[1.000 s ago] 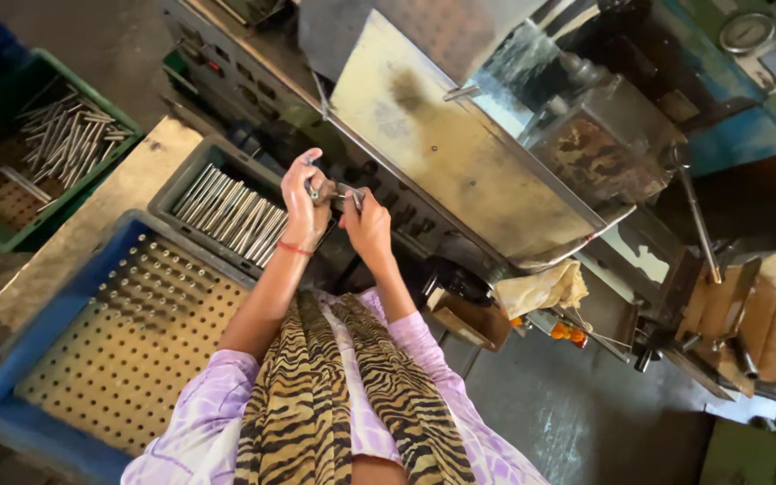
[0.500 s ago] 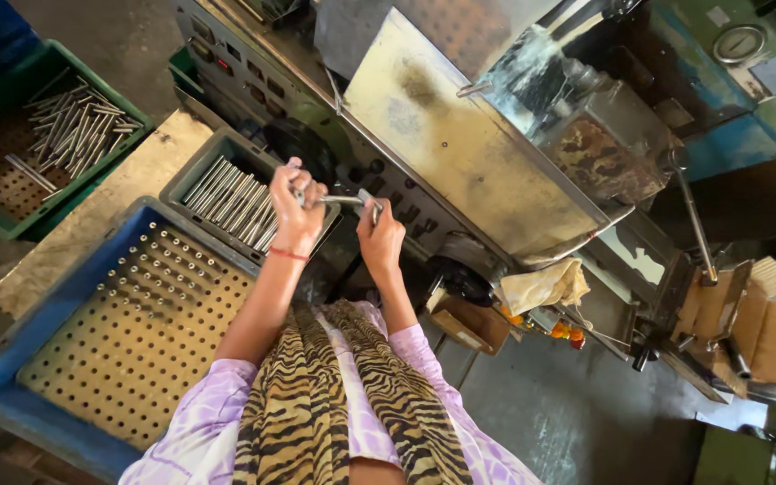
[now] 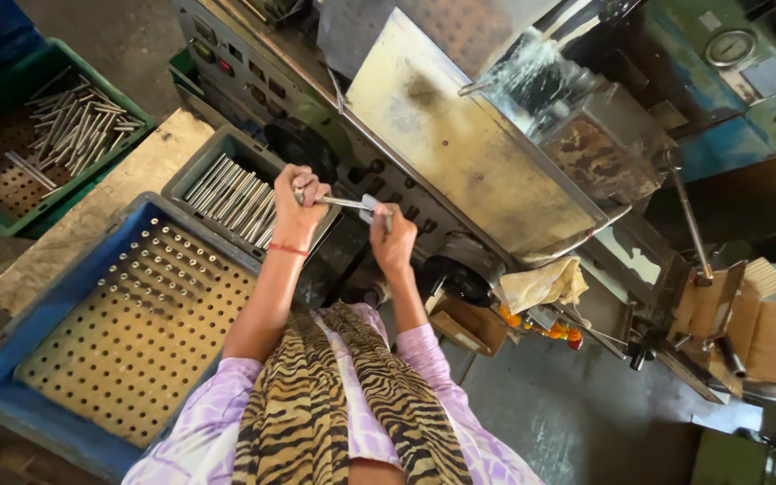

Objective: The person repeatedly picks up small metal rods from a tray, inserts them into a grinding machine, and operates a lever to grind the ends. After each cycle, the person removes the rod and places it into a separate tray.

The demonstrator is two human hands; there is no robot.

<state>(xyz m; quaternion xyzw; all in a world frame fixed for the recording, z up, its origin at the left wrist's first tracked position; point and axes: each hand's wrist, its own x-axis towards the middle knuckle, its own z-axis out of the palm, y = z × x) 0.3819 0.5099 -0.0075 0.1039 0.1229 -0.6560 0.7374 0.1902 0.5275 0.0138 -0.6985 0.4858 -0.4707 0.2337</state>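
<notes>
Steel rod (image 3: 345,204) clamped between left hand (image 3: 301,193) and right hand (image 3: 391,235) | step: checking rod | next: steady grip, place among grey tray (image 3: 192,169) rods

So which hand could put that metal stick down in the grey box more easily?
Probably the left. The left hand grips one end of the metal rod and sits right above the grey tray of rods. The right hand holds the other end, farther from the tray, in front of the machine.
</notes>
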